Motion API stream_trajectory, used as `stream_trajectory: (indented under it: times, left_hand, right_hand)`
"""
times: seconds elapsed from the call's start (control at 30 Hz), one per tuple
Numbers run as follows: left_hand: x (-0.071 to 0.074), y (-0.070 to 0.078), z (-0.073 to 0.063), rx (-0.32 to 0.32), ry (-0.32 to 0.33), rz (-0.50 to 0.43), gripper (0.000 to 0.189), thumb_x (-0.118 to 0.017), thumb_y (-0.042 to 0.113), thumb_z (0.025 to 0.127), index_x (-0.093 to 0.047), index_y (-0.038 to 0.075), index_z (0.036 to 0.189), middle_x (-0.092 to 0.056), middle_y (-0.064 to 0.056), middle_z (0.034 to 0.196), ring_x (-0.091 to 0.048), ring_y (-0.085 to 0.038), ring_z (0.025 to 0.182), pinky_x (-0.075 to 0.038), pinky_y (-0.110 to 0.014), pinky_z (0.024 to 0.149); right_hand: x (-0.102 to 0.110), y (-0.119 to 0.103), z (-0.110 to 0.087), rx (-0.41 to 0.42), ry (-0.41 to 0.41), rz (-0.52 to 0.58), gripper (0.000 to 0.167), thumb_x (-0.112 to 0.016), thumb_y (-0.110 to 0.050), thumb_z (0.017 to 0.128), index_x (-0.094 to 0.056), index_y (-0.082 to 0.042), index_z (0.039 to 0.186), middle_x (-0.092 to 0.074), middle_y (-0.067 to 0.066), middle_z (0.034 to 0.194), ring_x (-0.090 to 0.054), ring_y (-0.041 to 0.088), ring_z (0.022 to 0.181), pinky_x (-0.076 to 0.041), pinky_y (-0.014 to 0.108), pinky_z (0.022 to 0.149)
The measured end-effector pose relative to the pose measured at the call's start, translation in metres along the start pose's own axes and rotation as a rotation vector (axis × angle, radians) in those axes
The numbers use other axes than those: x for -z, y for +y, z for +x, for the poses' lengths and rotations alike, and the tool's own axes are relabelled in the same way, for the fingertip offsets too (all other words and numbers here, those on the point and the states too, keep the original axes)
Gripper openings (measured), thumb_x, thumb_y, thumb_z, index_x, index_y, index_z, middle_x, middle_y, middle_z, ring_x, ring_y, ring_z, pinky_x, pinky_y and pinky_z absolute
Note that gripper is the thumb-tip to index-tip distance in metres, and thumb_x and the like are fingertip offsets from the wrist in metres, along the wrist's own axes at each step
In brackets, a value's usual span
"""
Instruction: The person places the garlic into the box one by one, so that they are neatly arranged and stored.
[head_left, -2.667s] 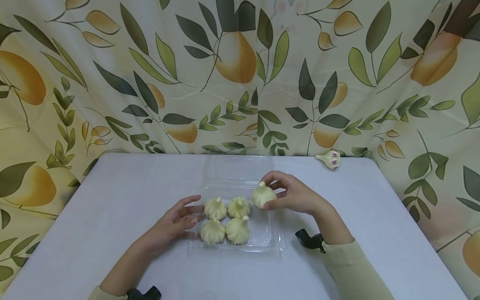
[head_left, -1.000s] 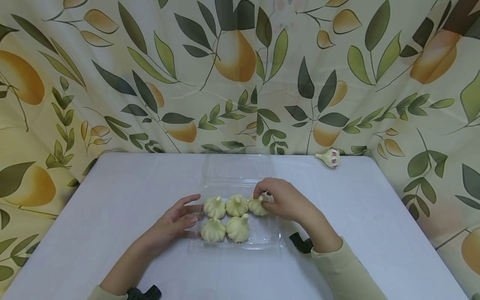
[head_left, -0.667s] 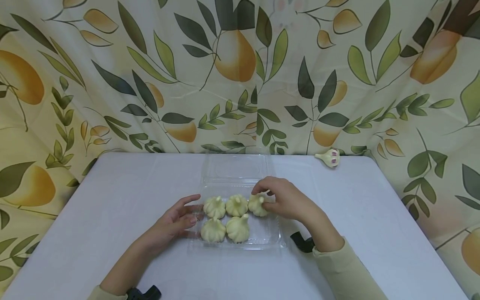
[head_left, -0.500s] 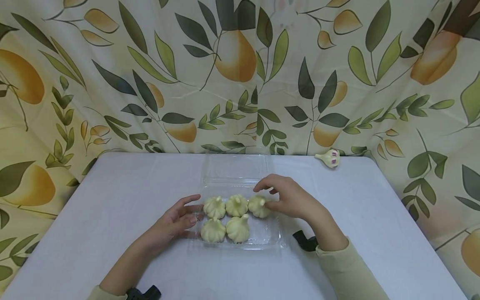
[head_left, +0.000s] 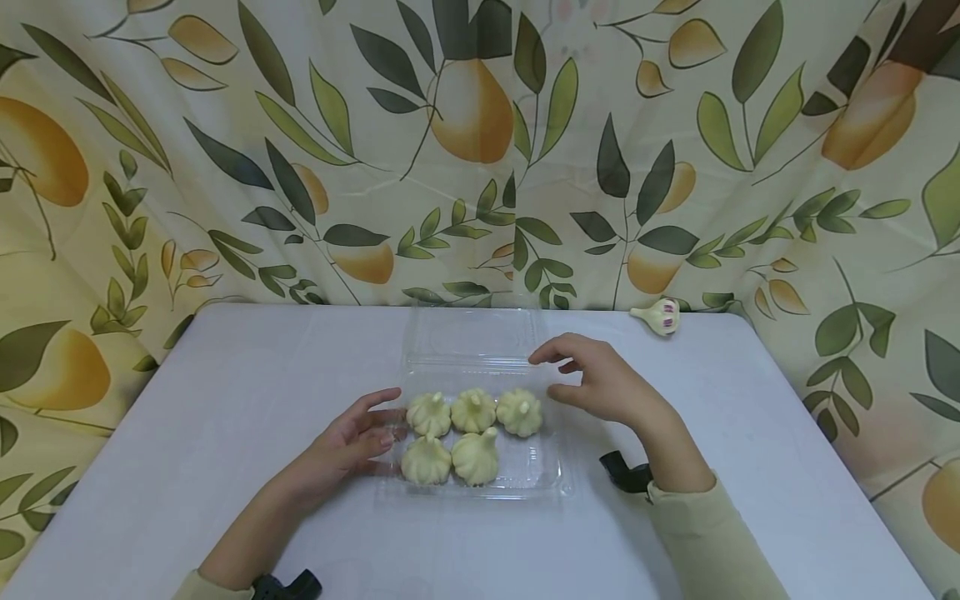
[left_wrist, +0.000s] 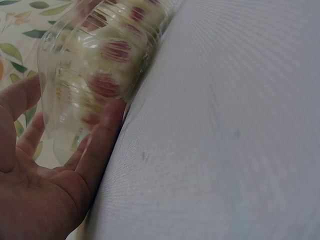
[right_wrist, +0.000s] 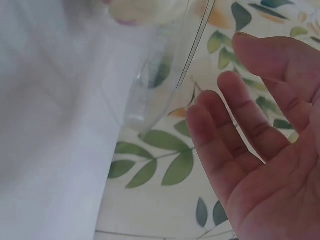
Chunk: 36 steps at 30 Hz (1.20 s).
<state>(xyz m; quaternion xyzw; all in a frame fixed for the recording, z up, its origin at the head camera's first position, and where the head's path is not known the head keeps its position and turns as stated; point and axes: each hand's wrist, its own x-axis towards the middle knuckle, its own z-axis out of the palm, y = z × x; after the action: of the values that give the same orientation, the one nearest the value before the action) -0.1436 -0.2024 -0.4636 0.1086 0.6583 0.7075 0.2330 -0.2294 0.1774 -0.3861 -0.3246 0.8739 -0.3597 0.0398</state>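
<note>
A clear plastic clamshell box (head_left: 528, 471) lies with its lid (head_left: 476, 333) folded back on the table. Inside are several pale garlic bulbs, three in the far row and two in the near row. The far right garlic bulb (head_left: 519, 412) stands stem up, with no finger on it. Spread fingers of my left hand (head_left: 352, 442) rest against the box's left side; the left wrist view shows the box wall (left_wrist: 50, 85) by those fingers and reddish patches on a garlic bulb (left_wrist: 112, 60). Holding nothing, my right hand (head_left: 611, 383) hovers right of the box, fingers relaxed, beside its rim (right_wrist: 195, 45).
One more garlic bulb (head_left: 662, 317) with purple marks lies at the table's far edge, right of the lid. A white cloth covers the table (head_left: 262, 367). Behind it hangs a curtain (head_left: 480, 225) printed with fruit and leaves.
My right hand brought a garlic bulb down into the far right spot of the box, let it go, then drew back up and to the right. My left hand stays at the box's side.
</note>
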Motion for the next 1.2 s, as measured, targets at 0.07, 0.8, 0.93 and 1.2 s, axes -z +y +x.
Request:
stream_trajectory:
  times: [0.07, 0.8, 0.93, 1.2]
  left_hand:
    - [0.0, 0.0, 0.0, -0.01, -0.007, 0.0, 0.063, -0.05, 0.008, 0.103, -0.019, 0.015, 0.158, -0.03, -0.023, 0.155, -0.037, -0.042, 0.14, -0.054, -0.051, 0.093]
    - [0.0, 0.0, 0.001, 0.013, 0.005, 0.003, 0.064, -0.052, 0.01, 0.103, -0.02, 0.018, 0.158, -0.03, -0.019, 0.156, -0.036, -0.041, 0.141, -0.053, -0.052, 0.094]
    - [0.001, 0.0, 0.0, -0.004, -0.005, 0.007, 0.064, -0.052, 0.011, 0.103, -0.019, 0.016, 0.158, -0.029, -0.022, 0.156, -0.036, -0.042, 0.14, -0.053, -0.051, 0.094]
    - [0.001, -0.001, 0.0, -0.002, 0.001, 0.016, 0.064, -0.052, 0.01, 0.103, -0.02, 0.016, 0.158, -0.03, -0.021, 0.156, -0.038, -0.04, 0.139, -0.054, -0.05, 0.093]
  right_hand:
    - [0.003, 0.004, 0.0, -0.021, 0.022, 0.002, 0.039, -0.075, 0.003, 0.082, -0.066, -0.008, 0.119, -0.068, 0.006, 0.12, -0.062, 0.03, 0.115, -0.053, 0.047, 0.095]
    - [0.022, 0.049, -0.008, -0.227, 0.188, 0.218, 0.046, -0.077, -0.015, 0.088, -0.058, -0.009, 0.129, -0.059, 0.014, 0.132, -0.057, 0.029, 0.122, -0.049, 0.043, 0.103]
    - [0.024, 0.054, -0.009, -0.237, 0.213, 0.238, 0.048, -0.076, -0.016, 0.089, -0.056, -0.008, 0.132, -0.058, 0.014, 0.133, -0.057, 0.031, 0.124, -0.049, 0.038, 0.102]
    - [0.026, 0.063, -0.014, -0.32, 0.343, 0.228, 0.053, -0.075, -0.02, 0.09, -0.053, -0.01, 0.137, -0.055, 0.011, 0.137, -0.054, 0.031, 0.127, -0.049, 0.039, 0.103]
